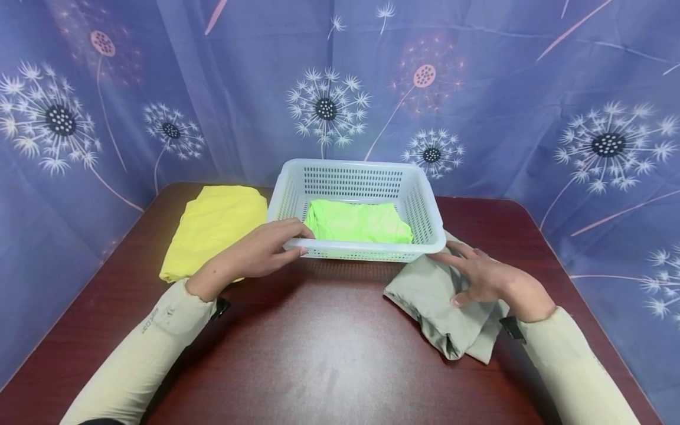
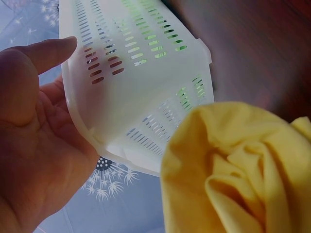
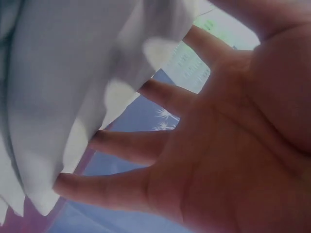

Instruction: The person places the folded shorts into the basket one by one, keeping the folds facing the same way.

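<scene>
table [image 1: 319, 354]: basket [image 1: 432, 227] holds green cloth [image 1: 358, 221]; left fingers [image 1: 289, 228] pinch basket, right fingers [image 3: 129, 145] spread touching grey cloth [image 1: 425, 289]

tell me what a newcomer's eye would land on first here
Probably the bright green cloth, lying inside the basket, whose near rim the left hand grips. Next comes the yellow cloth on the table, left of the basket. The duller grey cloth lies near the basket's right corner, touched by the right hand.

Pale cream sleeves [image 1: 579, 360], left and right | there's dark lettering [image 1: 150, 321] on the left | black clips [image 1: 512, 329] at both cuffs [image 1: 198, 298]!
</scene>
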{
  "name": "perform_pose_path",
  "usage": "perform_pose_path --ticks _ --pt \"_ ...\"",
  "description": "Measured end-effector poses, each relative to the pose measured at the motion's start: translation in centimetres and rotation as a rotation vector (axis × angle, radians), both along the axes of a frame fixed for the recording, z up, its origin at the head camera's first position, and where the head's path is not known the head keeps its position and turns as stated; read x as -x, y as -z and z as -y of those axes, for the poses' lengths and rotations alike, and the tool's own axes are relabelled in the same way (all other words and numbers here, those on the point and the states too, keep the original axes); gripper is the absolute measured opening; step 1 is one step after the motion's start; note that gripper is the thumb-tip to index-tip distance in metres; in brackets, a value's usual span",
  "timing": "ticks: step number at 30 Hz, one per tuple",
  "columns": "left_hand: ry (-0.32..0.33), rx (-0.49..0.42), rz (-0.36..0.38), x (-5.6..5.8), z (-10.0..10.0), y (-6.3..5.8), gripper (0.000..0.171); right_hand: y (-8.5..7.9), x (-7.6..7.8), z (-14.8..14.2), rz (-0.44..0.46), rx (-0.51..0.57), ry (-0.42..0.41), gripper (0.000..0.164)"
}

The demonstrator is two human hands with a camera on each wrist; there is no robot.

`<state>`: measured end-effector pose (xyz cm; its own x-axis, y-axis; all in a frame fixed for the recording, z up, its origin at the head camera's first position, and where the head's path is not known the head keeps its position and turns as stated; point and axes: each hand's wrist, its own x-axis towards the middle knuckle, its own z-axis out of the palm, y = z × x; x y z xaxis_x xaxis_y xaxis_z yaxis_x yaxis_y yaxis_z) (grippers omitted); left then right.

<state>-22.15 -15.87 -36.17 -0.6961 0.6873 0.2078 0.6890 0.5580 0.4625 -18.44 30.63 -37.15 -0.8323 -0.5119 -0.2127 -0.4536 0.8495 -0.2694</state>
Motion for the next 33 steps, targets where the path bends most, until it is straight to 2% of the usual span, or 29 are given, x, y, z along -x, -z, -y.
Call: perform_pose_path --ticks 4,9,33 --pt "0.000 0.005 -0.005 0.1 0.1 0.1 0.017 -0.1 0.1 0.1 0.061 0.005 0.015 0.106" --pt "0.000 0.004 -0.003 0.2 0.0 0.0 0.018 -0.1 0.0 0.2 0.085 -0.003 0.022 0.106" --pt "-0.016 0.016 0.002 -0.1 0.0 0.0 0.017 -0.2 -1.2 2.2 0.072 -0.084 0.091 0.107"
